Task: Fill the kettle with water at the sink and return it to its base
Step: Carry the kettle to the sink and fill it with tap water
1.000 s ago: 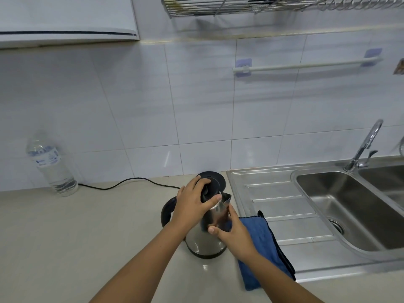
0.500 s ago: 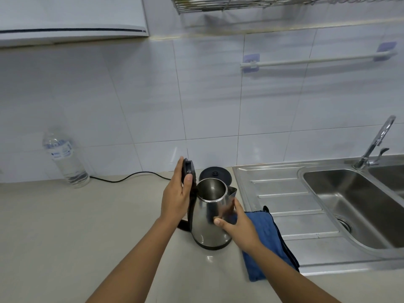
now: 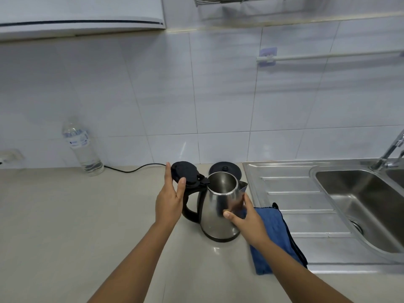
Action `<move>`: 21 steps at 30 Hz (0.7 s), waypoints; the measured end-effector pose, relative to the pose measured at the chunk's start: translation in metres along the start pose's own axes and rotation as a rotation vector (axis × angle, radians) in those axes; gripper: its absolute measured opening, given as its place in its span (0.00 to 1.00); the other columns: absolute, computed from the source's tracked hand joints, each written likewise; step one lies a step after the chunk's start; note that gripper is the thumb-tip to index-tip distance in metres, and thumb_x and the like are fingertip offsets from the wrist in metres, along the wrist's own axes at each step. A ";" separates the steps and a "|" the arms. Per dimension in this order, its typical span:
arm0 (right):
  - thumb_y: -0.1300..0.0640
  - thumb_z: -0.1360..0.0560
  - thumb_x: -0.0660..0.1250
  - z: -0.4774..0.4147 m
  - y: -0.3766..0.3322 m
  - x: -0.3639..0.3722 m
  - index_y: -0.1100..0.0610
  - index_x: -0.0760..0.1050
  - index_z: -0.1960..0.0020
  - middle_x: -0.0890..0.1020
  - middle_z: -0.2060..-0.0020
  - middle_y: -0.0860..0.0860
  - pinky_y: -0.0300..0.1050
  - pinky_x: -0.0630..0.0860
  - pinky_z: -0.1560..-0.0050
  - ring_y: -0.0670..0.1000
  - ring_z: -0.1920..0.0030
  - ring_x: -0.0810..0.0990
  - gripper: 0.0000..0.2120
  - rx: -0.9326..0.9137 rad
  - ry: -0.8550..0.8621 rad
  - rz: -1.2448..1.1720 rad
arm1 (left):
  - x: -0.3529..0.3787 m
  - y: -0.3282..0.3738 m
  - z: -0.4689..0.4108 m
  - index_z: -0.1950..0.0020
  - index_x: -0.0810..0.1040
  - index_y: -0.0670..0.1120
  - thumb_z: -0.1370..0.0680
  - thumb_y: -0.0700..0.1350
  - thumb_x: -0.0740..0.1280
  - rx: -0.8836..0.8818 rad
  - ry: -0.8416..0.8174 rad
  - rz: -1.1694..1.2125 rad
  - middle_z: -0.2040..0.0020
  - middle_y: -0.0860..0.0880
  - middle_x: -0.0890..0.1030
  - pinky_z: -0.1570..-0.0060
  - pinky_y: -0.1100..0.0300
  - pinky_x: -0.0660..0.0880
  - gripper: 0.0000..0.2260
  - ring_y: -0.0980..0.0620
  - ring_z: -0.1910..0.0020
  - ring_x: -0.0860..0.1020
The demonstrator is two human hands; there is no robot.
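Your left hand [image 3: 169,200] pinches the shiny steel kettle's [image 3: 220,206] round black lid [image 3: 184,173] open; your right hand [image 3: 248,217] cups its body.

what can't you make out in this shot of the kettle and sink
- Sink: head view; right part cut off by the frame edge.
- Tap: head view; spout end cut off at the right edge.
- Bottle label: blurred, unreadable.
- Base: front hidden behind the kettle.
- Blue cloth: partly covered by the right hand.
- Wall socket: blurred at the left edge.
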State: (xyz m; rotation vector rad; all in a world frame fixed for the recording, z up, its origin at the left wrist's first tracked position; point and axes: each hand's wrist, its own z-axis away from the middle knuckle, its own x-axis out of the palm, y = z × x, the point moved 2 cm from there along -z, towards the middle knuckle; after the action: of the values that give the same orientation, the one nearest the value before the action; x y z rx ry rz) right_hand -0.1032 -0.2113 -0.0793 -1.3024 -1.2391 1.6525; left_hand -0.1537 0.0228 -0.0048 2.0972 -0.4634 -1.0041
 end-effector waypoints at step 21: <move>0.34 0.35 0.76 0.002 -0.003 0.003 0.20 0.57 0.34 0.74 0.44 0.19 0.36 0.73 0.42 0.28 0.41 0.73 0.38 0.015 0.019 -0.037 | 0.044 -0.060 0.000 0.40 0.63 0.59 0.24 0.66 0.58 -0.098 -0.315 0.090 0.49 0.64 0.75 0.58 0.70 0.67 0.17 0.63 0.52 0.74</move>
State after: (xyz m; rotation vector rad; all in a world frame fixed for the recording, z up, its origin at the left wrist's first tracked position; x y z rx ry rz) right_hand -0.1063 -0.2082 -0.0776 -1.2756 -1.2302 1.6170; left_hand -0.1261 0.0363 -0.0729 1.8215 -0.6449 -1.2834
